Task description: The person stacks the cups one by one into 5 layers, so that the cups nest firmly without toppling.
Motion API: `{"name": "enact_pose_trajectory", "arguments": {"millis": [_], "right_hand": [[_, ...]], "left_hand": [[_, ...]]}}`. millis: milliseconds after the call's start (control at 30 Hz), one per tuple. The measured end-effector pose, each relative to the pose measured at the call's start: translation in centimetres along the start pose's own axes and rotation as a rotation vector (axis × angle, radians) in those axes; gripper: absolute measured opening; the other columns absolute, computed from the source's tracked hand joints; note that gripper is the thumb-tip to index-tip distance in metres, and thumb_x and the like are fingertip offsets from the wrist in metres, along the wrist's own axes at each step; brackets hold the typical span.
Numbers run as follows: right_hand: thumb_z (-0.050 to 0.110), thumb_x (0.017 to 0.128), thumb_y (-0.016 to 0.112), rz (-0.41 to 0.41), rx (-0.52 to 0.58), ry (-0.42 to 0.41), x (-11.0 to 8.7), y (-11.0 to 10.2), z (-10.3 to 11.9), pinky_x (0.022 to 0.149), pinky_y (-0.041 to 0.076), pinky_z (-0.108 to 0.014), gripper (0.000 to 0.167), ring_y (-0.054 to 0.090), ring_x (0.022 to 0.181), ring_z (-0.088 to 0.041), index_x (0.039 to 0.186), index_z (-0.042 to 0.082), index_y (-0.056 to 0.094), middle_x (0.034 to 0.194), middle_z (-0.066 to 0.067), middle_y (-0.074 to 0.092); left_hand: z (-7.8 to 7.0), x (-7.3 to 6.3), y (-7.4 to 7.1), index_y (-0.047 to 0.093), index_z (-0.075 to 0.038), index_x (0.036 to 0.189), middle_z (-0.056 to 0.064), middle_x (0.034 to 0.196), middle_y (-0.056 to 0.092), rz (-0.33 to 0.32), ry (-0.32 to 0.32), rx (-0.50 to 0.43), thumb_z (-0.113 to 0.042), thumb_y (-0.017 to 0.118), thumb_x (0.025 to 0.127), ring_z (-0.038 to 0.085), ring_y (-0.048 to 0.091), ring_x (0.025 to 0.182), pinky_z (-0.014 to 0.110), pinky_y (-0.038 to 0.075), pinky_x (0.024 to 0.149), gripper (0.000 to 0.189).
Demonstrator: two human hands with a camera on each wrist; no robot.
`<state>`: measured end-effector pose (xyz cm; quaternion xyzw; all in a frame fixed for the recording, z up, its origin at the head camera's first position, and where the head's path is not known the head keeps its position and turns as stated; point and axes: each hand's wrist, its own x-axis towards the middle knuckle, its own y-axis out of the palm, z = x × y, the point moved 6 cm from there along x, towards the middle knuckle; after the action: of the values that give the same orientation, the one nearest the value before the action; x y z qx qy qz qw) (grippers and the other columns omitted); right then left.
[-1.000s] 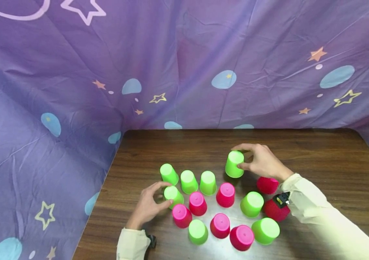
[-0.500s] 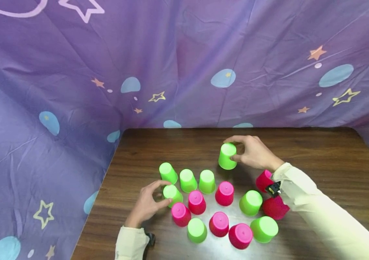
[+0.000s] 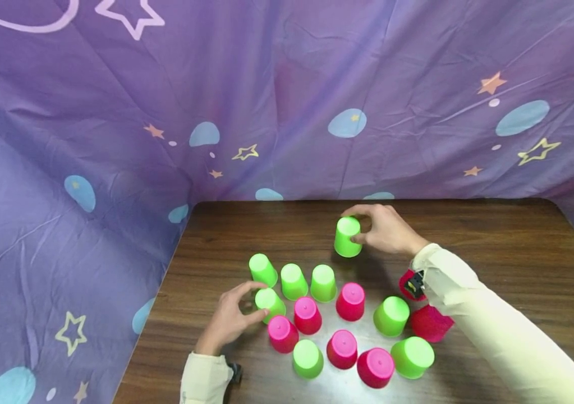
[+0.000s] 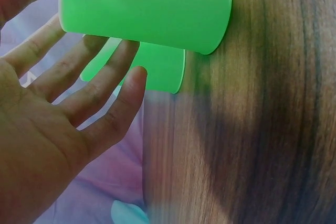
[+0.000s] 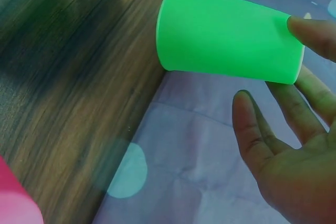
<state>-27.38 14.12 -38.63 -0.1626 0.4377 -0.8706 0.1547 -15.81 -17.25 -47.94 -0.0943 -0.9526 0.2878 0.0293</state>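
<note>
My right hand (image 3: 386,229) holds an upside-down green cup (image 3: 348,238) by its upper part, thumb on one side and fingers on the other. In the right wrist view this cup (image 5: 226,35) is over the table's far part, and whether its rim touches the wood cannot be told. My left hand (image 3: 229,318) is around another green cup (image 3: 270,304), with thumb and fingertips at its sides. The left wrist view shows this cup (image 4: 147,9) close up, the lower fingers spread beneath it. A second green cup (image 4: 157,66) is partly hidden behind it.
Upside-down green and pink cups, such as a green cup (image 3: 324,283) and a pink cup (image 3: 350,302), stand close together on the brown wooden table (image 3: 514,247). My right sleeve partly covers a pink cup (image 3: 430,324). A purple cloth (image 3: 307,101) hangs behind.
My right hand has carried its green cup left and toward the table's back edge. My left hand and the other cups have stayed in place.
</note>
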Motion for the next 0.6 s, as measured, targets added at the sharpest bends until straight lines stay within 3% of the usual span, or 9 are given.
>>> {"name": "enact_pose_trajectory", "arguments": {"millis": [100, 300, 600], "right_hand": [[0.01, 0.074, 0.08, 0.014, 0.012, 0.017, 0.4, 0.3, -0.4, 0.094, 0.052, -0.048, 0.049, 0.066, 0.104, -0.027, 0.122, 0.014, 0.07, 0.116, -0.01, 0.075], [0.008, 0.073, 0.081, 0.034, 0.024, 0.038, 1.4, 0.9, -0.9, 0.102, 0.05, -0.052, 0.05, 0.064, 0.121, -0.035, 0.122, 0.012, 0.07, 0.122, -0.015, 0.073], [0.009, 0.073, 0.082, 0.056, 0.034, 0.065, 3.0, 2.5, -1.3, 0.103, 0.05, -0.053, 0.049, 0.063, 0.12, -0.039, 0.121, 0.01, 0.07, 0.122, -0.018, 0.072]], "left_hand": [[0.1, 0.0, 0.0, 0.067, -0.017, 0.121, 0.007, 0.122, 0.071, -0.001, -0.002, 0.003, -0.012, 0.084, 0.077, 0.029, 0.066, 0.114, 0.049, 0.059, 0.091, 0.047], [0.2, 0.2, 0.1, 0.067, -0.017, 0.121, 0.008, 0.12, 0.071, 0.003, 0.012, 0.012, -0.014, 0.084, 0.078, 0.03, 0.066, 0.112, 0.047, 0.06, 0.089, 0.046], [0.5, 0.1, 0.1, 0.067, -0.016, 0.122, 0.009, 0.121, 0.071, 0.012, -0.009, -0.022, -0.013, 0.083, 0.078, 0.032, 0.065, 0.114, 0.049, 0.059, 0.092, 0.047]]}}
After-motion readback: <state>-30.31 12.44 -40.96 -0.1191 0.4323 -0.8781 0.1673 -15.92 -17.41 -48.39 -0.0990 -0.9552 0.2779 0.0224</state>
